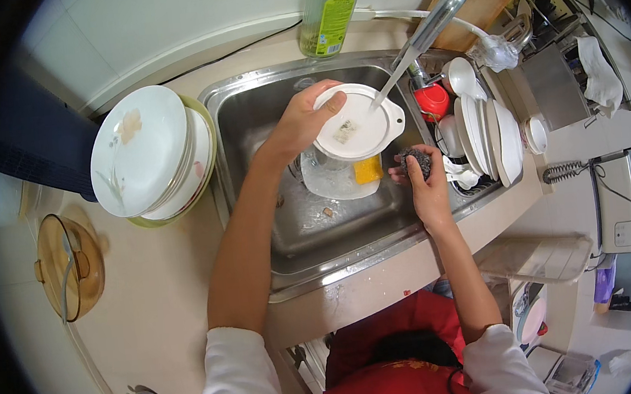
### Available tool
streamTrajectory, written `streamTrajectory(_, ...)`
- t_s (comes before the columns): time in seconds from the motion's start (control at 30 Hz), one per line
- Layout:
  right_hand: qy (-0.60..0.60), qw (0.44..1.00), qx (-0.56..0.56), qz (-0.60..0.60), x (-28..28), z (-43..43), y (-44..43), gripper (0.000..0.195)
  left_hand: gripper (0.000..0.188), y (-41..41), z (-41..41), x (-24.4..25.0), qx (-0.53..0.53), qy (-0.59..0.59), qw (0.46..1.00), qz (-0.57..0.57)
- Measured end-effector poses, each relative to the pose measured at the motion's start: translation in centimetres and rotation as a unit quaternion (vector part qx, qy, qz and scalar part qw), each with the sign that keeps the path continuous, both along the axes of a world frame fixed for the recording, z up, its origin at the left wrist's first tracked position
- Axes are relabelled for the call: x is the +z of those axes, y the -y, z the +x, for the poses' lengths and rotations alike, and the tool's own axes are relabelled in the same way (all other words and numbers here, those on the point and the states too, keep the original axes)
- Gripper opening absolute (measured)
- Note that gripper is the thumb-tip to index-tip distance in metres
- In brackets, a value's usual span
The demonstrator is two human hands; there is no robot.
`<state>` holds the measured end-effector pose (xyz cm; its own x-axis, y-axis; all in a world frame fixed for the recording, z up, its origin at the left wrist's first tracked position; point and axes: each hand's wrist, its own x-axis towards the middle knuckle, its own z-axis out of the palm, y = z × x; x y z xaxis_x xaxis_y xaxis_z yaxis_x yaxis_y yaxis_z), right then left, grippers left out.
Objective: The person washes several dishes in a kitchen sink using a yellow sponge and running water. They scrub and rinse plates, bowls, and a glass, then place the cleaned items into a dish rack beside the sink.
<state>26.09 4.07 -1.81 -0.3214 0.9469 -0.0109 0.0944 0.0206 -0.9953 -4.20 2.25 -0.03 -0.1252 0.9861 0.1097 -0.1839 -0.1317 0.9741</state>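
My left hand (311, 113) grips a white lidded-style round dish (362, 122) by its rim, thumb on top, above the steel sink (347, 239). Water from the faucet (440, 9) runs onto its far right side, near a small handle tab with a hole. A printed mark shows on the white surface. In my right hand (424, 182) is a dark metal scouring pad (418, 162), held right of the dish. Beneath the dish, a pale translucent vessel (328, 182) lies in the sink, partly hidden. A yellow sponge (368, 170) rests on it.
Stacked plates (140, 156) stand left of the sink, with an amber glass pot (74, 269) farther left. A dish rack (480, 182) on the right holds white plates (487, 137) and a red cup (432, 101). Behind the sink stands a soap bottle (328, 21).
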Motion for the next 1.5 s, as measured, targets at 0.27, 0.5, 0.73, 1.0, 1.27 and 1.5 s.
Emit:
streamTrajectory(0.27, 0.015, 0.999, -0.012, -0.036, 0.5, -0.1, 0.1, 0.028, 0.041, -0.1, -0.3, -0.1, 0.011, 0.016, 1.000, 0.010)
streamTrajectory(0.5, 0.011, 0.999, -0.022, -0.046, 0.7, -0.4, 0.1, 0.027, 0.040, 0.3, -0.2, 0.4, 0.004, -0.006, 1.000, -0.015)
streamTrajectory(0.73, 0.033, 0.995, 0.029, 0.084, 2.5, -3.3, -1.5, 0.028, 0.038, 0.5, -0.8, -0.5, -0.016, -0.066, 0.997, -0.030)
streamTrajectory(1.0, 0.003, 0.999, 0.043, 0.019, 1.3, -7.2, -2.9, 0.026, 0.035, 0.9, -1.8, -0.3, 0.047, -0.048, 0.997, -0.050)
streamTrajectory(1.27, 0.041, 0.997, 0.060, -0.008, 2.6, -9.7, -3.6, 0.029, 0.034, 0.9, -2.2, -1.3, 0.013, -0.056, 0.997, -0.052)
streamTrajectory(1.5, -0.111, 0.983, -0.005, -0.144, 2.5, -9.9, -0.9, 0.023, 0.041, 0.0, -2.5, -0.2, 0.194, 0.123, 0.970, -0.083)
